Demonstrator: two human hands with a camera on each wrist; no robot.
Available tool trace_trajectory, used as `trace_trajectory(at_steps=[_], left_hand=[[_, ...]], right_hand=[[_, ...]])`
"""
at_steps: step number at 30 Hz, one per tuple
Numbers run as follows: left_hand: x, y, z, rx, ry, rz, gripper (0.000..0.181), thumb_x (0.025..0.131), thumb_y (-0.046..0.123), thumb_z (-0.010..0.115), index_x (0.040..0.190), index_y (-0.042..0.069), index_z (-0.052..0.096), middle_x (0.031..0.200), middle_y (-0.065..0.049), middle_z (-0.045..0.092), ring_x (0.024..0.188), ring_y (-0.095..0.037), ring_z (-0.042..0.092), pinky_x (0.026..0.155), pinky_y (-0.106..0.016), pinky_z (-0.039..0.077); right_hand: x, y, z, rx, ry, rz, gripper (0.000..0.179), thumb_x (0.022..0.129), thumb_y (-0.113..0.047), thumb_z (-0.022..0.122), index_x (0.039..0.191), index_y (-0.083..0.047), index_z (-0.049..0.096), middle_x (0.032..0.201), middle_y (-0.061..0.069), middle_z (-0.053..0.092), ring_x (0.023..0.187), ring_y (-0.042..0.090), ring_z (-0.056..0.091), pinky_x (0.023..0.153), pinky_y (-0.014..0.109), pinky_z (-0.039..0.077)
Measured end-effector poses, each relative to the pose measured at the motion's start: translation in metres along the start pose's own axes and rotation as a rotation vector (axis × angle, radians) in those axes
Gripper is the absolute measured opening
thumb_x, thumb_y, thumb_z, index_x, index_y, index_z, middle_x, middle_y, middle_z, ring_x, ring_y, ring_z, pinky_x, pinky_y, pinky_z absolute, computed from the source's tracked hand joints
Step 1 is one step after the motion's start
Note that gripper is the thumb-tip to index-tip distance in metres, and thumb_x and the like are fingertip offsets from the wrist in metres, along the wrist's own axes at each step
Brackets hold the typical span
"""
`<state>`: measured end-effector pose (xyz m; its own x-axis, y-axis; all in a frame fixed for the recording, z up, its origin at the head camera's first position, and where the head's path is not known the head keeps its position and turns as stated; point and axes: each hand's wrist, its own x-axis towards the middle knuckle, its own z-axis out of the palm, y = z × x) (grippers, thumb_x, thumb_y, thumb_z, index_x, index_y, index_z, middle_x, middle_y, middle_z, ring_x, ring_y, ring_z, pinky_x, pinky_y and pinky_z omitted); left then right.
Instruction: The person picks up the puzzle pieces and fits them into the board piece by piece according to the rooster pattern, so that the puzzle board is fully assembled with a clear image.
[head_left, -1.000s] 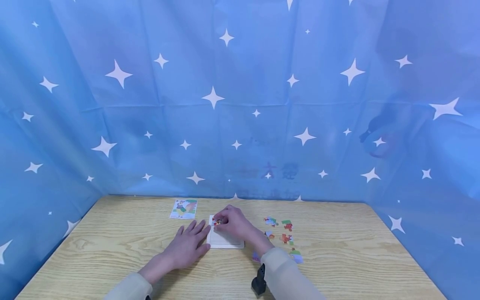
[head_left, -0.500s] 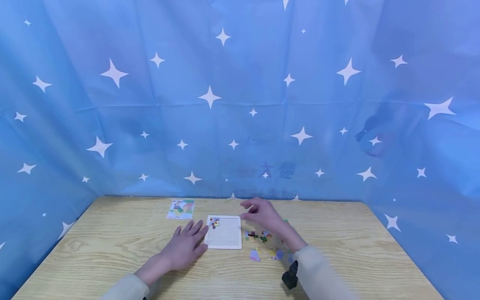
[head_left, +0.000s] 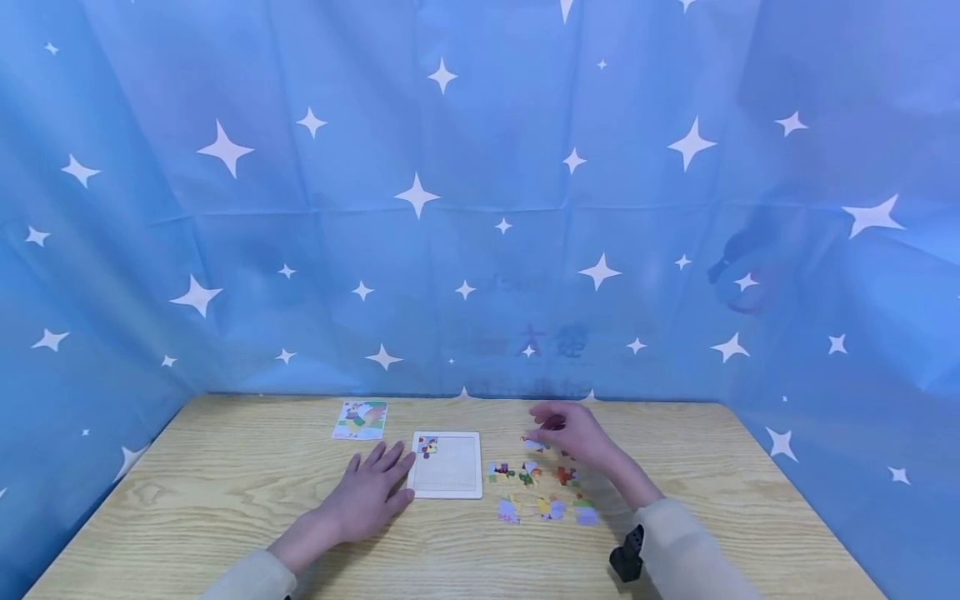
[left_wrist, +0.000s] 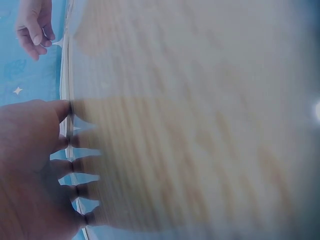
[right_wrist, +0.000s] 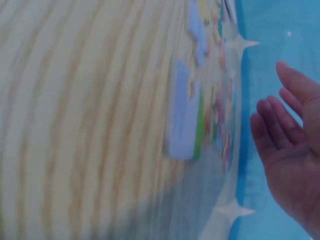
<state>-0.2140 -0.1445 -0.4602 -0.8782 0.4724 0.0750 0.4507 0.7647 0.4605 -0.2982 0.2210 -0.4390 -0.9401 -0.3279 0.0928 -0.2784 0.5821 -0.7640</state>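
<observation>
My left hand (head_left: 370,493) lies flat with spread fingers, its fingertips at the left edge of a white puzzle tray (head_left: 452,477). One puzzle piece (head_left: 428,446) sits in the tray's top left corner. To the right, my right hand (head_left: 576,433) hovers over the far end of the loose pieces, fingers loosely bent. In the right wrist view the palm (right_wrist: 295,170) shows nothing held. Under that hand lies a piece (head_left: 534,443), partly hidden. A lilac and green piece (right_wrist: 182,117) lies nearest the right wrist camera.
Several other pieces lie right of the tray, among them a red one (head_left: 567,476) and a yellow and lilac one (head_left: 551,508). A picture card (head_left: 360,420) lies behind the left hand. A blue starred curtain (head_left: 480,208) hangs behind the wooden table (head_left: 187,483).
My right hand has let go of the piece in the tray's corner and moved right, over the loose pieces. The left hand has stayed beside the tray.
</observation>
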Motion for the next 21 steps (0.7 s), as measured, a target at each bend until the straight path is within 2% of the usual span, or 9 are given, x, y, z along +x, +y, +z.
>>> trace_trajectory(at_steps=[5,9,18,21], left_hand=[[0.0,-0.006,0.005,0.008,0.034,0.042,0.057,0.108,0.035,0.052,0.15,-0.004,0.048,0.155,-0.032,0.039,0.144,-0.056,0.027,0.105,-0.081,0.019],[0.0,-0.008,0.007,-0.009,0.04,0.047,0.057,0.108,0.035,0.052,0.15,-0.004,0.048,0.155,-0.032,0.039,0.144,-0.057,0.027,0.105,-0.081,0.018],[-0.001,-0.003,0.004,0.01,0.004,0.003,0.056,0.108,0.034,0.053,0.153,0.0,0.046,0.158,-0.028,0.036,0.147,-0.053,0.025,0.108,-0.079,0.018],[-0.001,-0.002,0.003,0.017,-0.005,-0.001,0.057,0.108,0.034,0.053,0.153,0.001,0.046,0.159,-0.028,0.036,0.147,-0.052,0.025,0.108,-0.079,0.018]], right_hand=[[-0.001,0.008,-0.003,-0.033,-0.006,0.016,0.039,0.095,-0.014,0.076,0.129,0.003,0.067,0.11,0.011,0.07,0.096,0.021,0.066,0.076,0.034,0.056],[0.001,0.014,-0.004,-0.042,-0.007,0.05,0.036,0.093,-0.012,0.078,0.126,0.001,0.07,0.105,0.004,0.07,0.095,0.019,0.065,0.078,0.035,0.056],[0.005,0.02,-0.004,-0.058,0.008,0.054,0.033,0.091,-0.01,0.079,0.123,0.0,0.072,0.103,0.002,0.07,0.093,0.017,0.065,0.079,0.036,0.056],[0.005,0.021,-0.003,-0.062,-0.011,0.054,0.035,0.09,-0.01,0.08,0.123,0.001,0.072,0.102,0.002,0.07,0.093,0.017,0.064,0.077,0.035,0.056]])
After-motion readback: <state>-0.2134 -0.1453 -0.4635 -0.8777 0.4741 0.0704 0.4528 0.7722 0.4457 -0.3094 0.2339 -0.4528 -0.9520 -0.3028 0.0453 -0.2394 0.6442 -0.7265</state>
